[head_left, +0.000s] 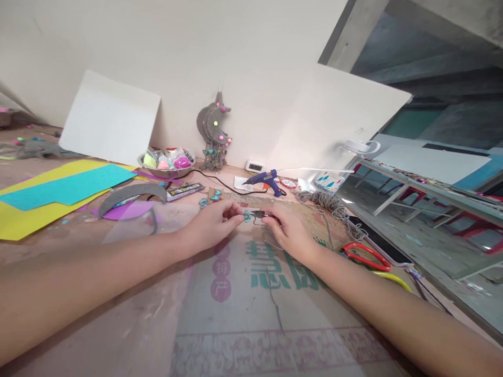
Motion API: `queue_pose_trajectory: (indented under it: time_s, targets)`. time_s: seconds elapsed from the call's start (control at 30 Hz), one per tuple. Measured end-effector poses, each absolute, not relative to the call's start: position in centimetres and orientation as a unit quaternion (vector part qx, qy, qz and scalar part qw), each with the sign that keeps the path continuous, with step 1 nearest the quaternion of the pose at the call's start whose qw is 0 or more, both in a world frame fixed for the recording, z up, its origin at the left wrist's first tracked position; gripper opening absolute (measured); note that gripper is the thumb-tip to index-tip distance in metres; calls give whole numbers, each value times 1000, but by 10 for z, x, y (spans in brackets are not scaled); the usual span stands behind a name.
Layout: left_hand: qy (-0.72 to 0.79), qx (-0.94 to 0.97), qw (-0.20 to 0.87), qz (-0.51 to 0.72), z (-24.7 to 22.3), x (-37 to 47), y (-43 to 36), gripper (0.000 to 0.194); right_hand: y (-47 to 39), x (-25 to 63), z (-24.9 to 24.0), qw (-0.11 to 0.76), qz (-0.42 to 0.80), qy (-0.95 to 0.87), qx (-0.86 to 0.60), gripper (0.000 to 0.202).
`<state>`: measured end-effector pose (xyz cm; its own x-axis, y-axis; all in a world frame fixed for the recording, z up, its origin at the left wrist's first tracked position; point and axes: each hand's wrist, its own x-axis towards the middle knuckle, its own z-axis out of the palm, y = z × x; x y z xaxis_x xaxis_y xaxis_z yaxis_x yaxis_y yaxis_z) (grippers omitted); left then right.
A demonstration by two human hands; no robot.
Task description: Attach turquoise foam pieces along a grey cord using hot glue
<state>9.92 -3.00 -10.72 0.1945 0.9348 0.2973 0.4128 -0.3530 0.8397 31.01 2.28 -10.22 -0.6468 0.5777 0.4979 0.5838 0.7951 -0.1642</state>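
In the middle of the head view my left hand [216, 224] pinches a small teal piece [247, 215] between thumb and fingertips. My right hand [290, 230] is closed at the fingertips on a small dark grey pointed piece [258, 213], which meets or nearly meets the teal one. A thin grey strand curls just below it; whether it joins the two pieces I cannot tell. Both hands are above a printed cardboard sheet [236, 314]. Just beyond my left hand lie a few more teal pieces [215, 195]. A length of grey yarn [277, 303] rests on the cardboard.
Behind the hands lies a blue glue gun [261, 179]. Grey yarn [334, 207], a phone [381, 241] and red-handled scissors [365, 256] are at right. Yellow and teal sheets [78, 186] and a bowl [167, 165] stand left. A moon ornament [214, 125] hangs on the wall.
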Motion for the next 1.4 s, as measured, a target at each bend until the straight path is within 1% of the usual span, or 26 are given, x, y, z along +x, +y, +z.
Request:
queue_pose_trajectory:
  time_s: [0.73, 1.0, 1.13, 1.4]
  targets:
    - [466, 717, 321, 407, -105, 99, -32, 14, 24, 310, -104, 278, 7, -915, -293, 24]
    - [475, 706, 312, 422, -107, 99, -30, 16, 22, 310, -102, 316, 26, -897, -309, 24]
    - [474, 701, 323, 424, -107, 98, -28, 17, 21, 310, -100, 299, 1, -907, -297, 25]
    - [484, 683, 335, 432, -109, 95, -27, 21, 19, 310, -99, 296, -69, -909, -286, 25]
